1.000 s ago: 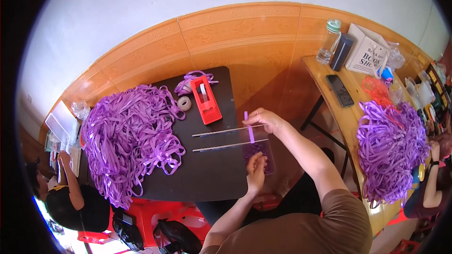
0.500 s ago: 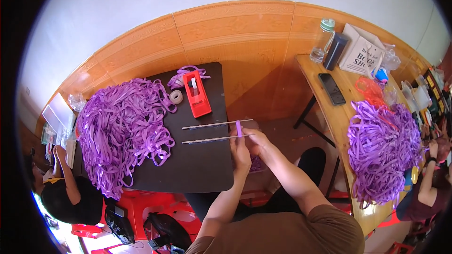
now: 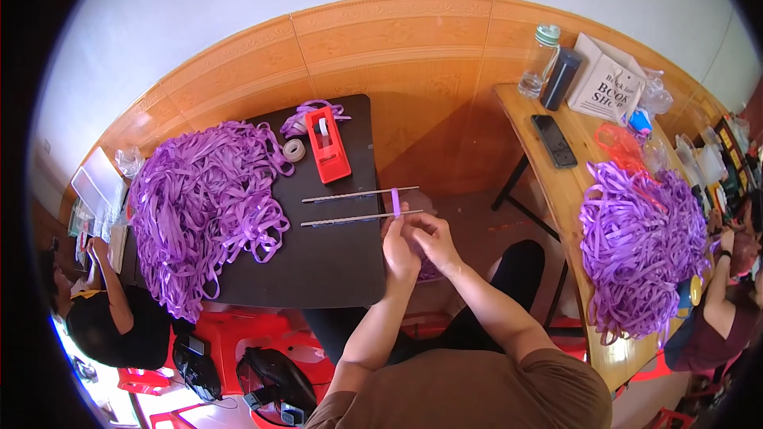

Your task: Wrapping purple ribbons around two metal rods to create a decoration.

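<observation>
In the head view, here you are with both hands in front of you, just off the right edge of the dark table [image 3: 318, 274], and they're in close together. Your left hand [image 3: 402, 256] points up and away from you, its fingertips right by the near end of the purple strip [image 3: 397, 202]. Your right hand [image 3: 434, 240] comes in from the other side, fingers bent toward the left ones. Whether either is pinching the strip, I cannot tell; the fingers cover that spot.

And the strip itself: it sits out past the table edge, laid across the far rod [image 3: 350, 195] and the near rod [image 3: 342, 221], close to their free ends. Its long axis runs away from you, one end toward the wall, the other toward your fingers, nearly square to the rods. Those two run left to right, side by side and apart, free ends jutting off the table to the right.

Over on the left of the table, a big heap of purple ribbon [image 3: 207, 206]; beyond the rods, a red tape dispenser [image 3: 331, 157] tilted slightly, with a roll of tape [image 3: 294, 150] just beside it. Across the gap to your right, the wooden table [image 3: 561, 192] carries a phone [image 3: 554, 141] and a second purple heap [image 3: 644, 250].
</observation>
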`<move>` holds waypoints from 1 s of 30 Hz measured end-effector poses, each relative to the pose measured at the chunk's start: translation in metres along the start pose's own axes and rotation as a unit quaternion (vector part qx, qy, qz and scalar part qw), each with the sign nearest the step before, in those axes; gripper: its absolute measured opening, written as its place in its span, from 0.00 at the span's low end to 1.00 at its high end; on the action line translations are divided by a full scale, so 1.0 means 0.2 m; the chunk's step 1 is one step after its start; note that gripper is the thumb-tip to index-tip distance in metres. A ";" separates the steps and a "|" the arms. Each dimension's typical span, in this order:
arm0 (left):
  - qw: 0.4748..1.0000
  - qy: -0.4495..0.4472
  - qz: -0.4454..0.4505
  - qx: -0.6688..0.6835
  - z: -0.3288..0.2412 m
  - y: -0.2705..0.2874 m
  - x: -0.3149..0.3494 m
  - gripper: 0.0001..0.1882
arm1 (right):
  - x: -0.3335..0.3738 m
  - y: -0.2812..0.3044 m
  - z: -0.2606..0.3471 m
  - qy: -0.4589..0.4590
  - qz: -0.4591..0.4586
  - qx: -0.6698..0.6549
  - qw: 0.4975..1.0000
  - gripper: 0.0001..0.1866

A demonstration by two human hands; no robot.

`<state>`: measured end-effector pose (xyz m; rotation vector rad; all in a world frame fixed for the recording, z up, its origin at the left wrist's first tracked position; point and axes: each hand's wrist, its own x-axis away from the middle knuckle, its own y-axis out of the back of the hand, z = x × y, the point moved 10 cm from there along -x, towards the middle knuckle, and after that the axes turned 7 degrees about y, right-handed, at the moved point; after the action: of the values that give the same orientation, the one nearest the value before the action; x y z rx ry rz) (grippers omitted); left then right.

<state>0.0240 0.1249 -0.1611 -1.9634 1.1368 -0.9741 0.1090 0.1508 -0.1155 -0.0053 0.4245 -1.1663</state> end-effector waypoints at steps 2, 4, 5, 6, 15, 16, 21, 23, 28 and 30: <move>1.000 -0.008 0.002 -0.010 0.00 0.01 -0.01 0.13 | -0.01 -0.01 -0.02 -0.024 0.001 -0.022 0.999 0.07; 1.000 -0.012 0.005 -0.020 0.01 0.02 -0.02 0.13 | -0.01 -0.01 -0.07 -0.042 0.005 -0.055 0.998 0.07; 0.999 -0.022 0.006 -0.022 0.01 0.02 -0.02 0.13 | -0.01 -0.01 -0.09 -0.041 0.006 -0.055 0.998 0.07; 0.999 -0.031 0.006 -0.025 0.00 0.01 -0.02 0.14 | -0.01 -0.01 -0.09 -0.038 0.002 -0.054 0.998 0.07; 0.996 -0.065 0.018 -0.060 -0.03 -0.03 0.09 0.13 | 0.02 -0.07 -0.11 -0.094 -0.011 -0.122 0.988 0.05; 0.995 -0.072 -0.014 -0.070 -0.03 -0.02 0.12 0.16 | 0.02 -0.09 -0.11 -0.103 0.002 -0.148 0.984 0.04; 0.988 -0.092 -0.032 -0.117 -0.08 -0.10 0.23 0.21 | 0.03 -0.10 -0.05 -0.129 -0.030 -0.154 0.979 0.05; 0.988 -0.099 -0.026 -0.117 -0.10 -0.12 0.25 0.23 | 0.02 -0.11 -0.02 -0.135 -0.026 -0.146 0.980 0.05; 0.994 -0.046 -0.026 -0.094 -0.12 -0.14 0.26 0.17 | 0.04 -0.09 -0.07 -0.187 -0.061 -0.152 0.969 0.05; 0.992 -0.056 0.021 -0.108 -0.17 -0.20 0.27 0.15 | 0.04 -0.10 -0.06 -0.191 -0.069 -0.152 0.967 0.05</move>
<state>0.0304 0.0877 -0.0965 -2.1258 1.2590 -0.7328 0.0898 0.1388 -0.1250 -0.5260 0.2582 -1.1941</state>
